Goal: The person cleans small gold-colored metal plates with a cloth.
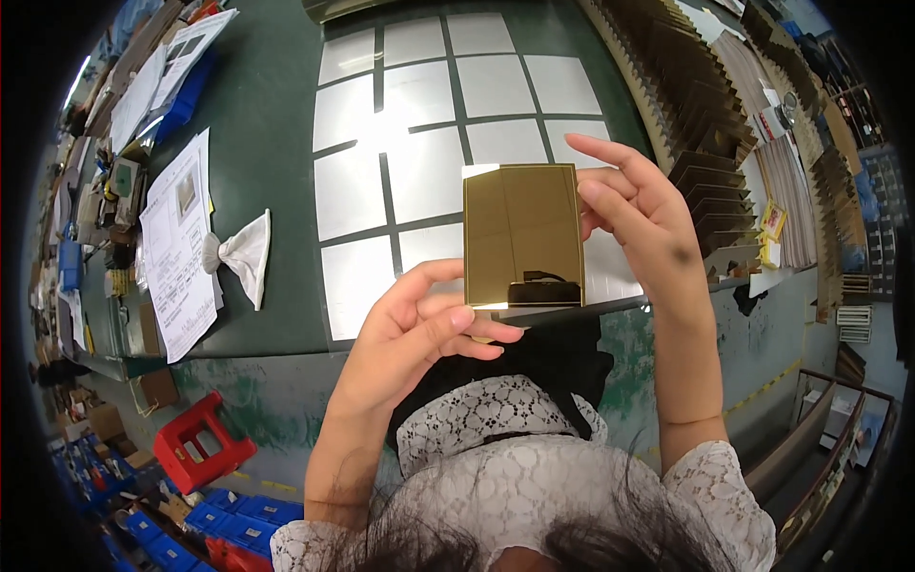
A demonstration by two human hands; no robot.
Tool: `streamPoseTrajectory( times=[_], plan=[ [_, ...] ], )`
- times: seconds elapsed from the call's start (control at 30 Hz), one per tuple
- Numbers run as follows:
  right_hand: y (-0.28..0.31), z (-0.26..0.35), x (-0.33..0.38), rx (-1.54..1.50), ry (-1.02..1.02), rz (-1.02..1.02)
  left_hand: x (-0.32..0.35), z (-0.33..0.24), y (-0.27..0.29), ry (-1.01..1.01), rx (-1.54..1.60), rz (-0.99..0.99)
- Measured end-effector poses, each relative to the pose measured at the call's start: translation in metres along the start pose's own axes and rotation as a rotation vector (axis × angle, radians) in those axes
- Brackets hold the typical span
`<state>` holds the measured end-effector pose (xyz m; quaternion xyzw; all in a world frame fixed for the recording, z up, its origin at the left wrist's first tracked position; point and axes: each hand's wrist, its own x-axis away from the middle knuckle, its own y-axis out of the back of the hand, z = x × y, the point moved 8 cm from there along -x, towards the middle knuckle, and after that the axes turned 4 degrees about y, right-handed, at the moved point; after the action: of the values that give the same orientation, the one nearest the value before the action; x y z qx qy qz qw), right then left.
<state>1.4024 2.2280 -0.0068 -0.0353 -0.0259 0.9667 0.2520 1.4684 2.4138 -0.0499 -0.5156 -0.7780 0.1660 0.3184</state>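
I hold a shiny gold rectangular plate (pixel 522 234) upright in front of me, above the front edge of the green table (pixel 257 143). My left hand (pixel 415 329) grips its lower left corner with thumb and fingers. My right hand (pixel 639 214) pinches its right edge, with the index finger stretched over the top. The plate's mirror face reflects a dark shape near its bottom.
Several silver square sheets (pixel 429 153) lie in a grid on the table behind the plate. A white cloth (pixel 243 253) and printed papers (pixel 176 248) lie to the left. Stacked brown sheets (pixel 710 124) stand at the right. A red stool (pixel 200 443) and blue bins (pixel 181 534) sit on the floor.
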Motion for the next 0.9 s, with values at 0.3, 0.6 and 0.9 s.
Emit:
streamPoseTrajectory(
  times=[0.3,0.6,0.9],
  plan=[
    [-0.0007,-0.0028,0.0018,-0.026,0.028,0.014,0.0012,0.0018,0.0001,-0.027,0.01,-0.004],
    [0.0011,-0.0038,0.0031,-0.02,0.022,0.005,0.0006,0.0015,-0.0013,-0.037,-0.023,-0.019],
    [-0.0009,-0.0004,0.0026,-0.008,0.033,0.005,0.0035,-0.0013,-0.0036,-0.026,-0.02,-0.01]
  ],
)
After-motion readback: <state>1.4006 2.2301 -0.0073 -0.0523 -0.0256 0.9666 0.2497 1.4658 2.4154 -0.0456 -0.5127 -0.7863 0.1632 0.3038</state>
